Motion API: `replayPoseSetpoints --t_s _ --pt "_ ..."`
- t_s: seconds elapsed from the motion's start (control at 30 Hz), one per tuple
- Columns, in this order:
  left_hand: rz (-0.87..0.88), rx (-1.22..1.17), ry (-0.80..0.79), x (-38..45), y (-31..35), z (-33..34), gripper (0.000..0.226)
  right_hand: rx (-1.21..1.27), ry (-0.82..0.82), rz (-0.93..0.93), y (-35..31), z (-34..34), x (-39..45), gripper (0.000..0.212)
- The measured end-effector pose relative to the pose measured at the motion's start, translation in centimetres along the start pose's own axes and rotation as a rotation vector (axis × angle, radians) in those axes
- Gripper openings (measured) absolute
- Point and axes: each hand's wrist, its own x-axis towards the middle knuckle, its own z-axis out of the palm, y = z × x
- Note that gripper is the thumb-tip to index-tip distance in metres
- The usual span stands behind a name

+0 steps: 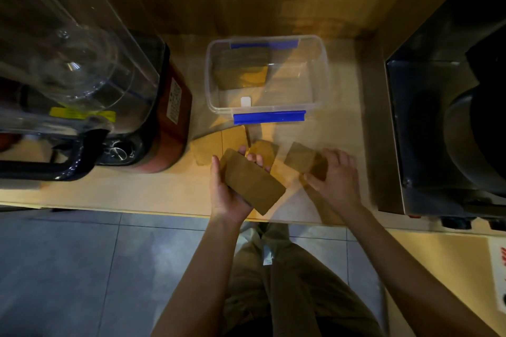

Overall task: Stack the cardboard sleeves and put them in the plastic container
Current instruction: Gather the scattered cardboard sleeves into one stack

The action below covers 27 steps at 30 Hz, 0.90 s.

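My left hand (228,189) grips a stack of brown cardboard sleeves (253,182) above the counter's front edge. To its right, my right hand (335,176) pinches a single cardboard sleeve (301,159) just above the counter. Several loose sleeves (216,146) lie flat on the counter between my hands and the clear plastic container (319,107) with blue clips. Inside the container, at its far left, leans a stack of sleeves (241,71).
A blender with a clear jug (82,85) and red-brown base stands at the left. A dark metal appliance (449,107) fills the right side. A wooden wall backs the light counter (153,189), and grey floor tiles lie below its front edge.
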Motion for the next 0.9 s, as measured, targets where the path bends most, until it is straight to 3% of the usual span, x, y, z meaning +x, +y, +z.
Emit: replayPoseSetpoints --t_s 0.13,0.43,0.63,0.9 --pt "0.002 0.006 0.024 -0.1 0.1 0.0 0.064 -0.125 -0.062 0.002 1.1 1.1 0.8 0.076" --pt "-0.020 0.005 0.047 -0.3 -0.2 0.3 0.067 -0.146 -0.064 -0.012 1.7 1.7 0.8 0.066" --pt "-0.022 0.012 0.039 -0.4 -0.2 0.4 0.065 0.033 -0.080 0.098 0.6 0.8 0.8 0.067" --pt "-0.027 0.034 0.067 -0.4 0.3 0.2 0.066 0.244 0.029 -0.008 -5.5 -2.6 -1.1 0.064"
